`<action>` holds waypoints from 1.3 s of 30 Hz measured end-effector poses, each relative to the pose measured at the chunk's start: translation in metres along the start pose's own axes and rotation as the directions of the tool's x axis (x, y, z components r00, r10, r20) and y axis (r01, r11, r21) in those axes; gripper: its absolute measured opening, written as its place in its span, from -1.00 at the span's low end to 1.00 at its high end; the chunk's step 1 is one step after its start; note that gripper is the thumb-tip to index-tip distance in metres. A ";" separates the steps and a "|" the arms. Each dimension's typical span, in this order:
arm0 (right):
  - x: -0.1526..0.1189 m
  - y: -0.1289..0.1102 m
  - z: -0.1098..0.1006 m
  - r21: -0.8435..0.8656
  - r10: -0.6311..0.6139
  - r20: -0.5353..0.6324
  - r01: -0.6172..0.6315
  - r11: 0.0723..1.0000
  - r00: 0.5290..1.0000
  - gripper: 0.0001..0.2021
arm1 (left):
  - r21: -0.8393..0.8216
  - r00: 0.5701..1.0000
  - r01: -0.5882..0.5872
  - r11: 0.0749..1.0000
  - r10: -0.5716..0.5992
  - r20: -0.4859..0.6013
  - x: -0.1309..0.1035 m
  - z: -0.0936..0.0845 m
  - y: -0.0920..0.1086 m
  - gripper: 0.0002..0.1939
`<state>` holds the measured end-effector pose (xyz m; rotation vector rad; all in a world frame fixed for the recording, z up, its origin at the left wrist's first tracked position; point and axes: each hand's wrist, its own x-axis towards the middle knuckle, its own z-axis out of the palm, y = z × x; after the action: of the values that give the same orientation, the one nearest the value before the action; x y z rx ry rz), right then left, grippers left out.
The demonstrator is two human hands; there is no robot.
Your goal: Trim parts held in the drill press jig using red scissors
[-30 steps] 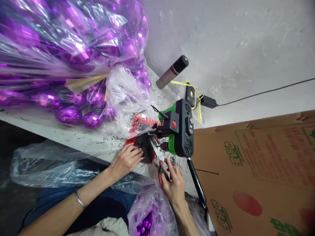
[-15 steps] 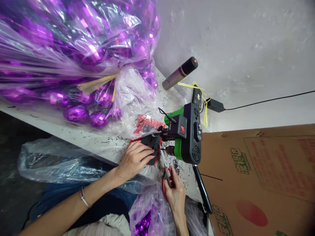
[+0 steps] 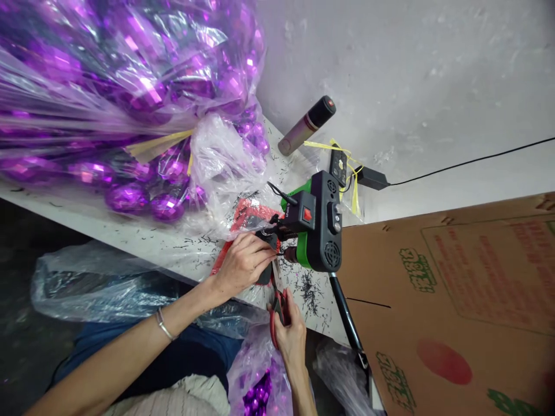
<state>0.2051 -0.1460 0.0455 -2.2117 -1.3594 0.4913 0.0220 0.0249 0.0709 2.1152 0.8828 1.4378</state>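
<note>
My left hand (image 3: 243, 263) reaches over the black base (image 3: 264, 275) of a small green and black bench drill (image 3: 323, 222). Its thumb and fingers are pinched together at the tip of the drill's chuck (image 3: 290, 254). Whatever sits in that pinch is too small to make out. My right hand (image 3: 293, 332) is closed around the red handles of a pair of scissors (image 3: 274, 329), whose blades point up toward the left fingertips. Red bubble wrap (image 3: 249, 209) lies under and around the drill's base.
Bags of shiny purple balls (image 3: 130, 199) fill the upper left of the white table (image 3: 191, 245). Black clippings (image 3: 309, 292) are scattered about. A spray can (image 3: 306, 127) and a black power adapter (image 3: 368, 177) are near the wall. A cardboard box (image 3: 459, 289) stands on the right.
My left hand has moved from the black base to the chuck's tip, its fingers now pinched there. The scissors in my right hand have shifted slightly left. The view has shifted a little.
</note>
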 end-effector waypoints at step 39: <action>-0.059 -0.007 0.043 0.640 0.133 -0.076 -0.054 0.767 0.988 -0.47 | 0.202 0.992 -0.064 0.977 0.041 0.118 0.007 -0.009 -0.005 -0.83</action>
<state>0.1507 -0.1864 0.0173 -1.7040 -0.8416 0.7227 0.0146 0.0336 0.0753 2.3624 0.9747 1.2845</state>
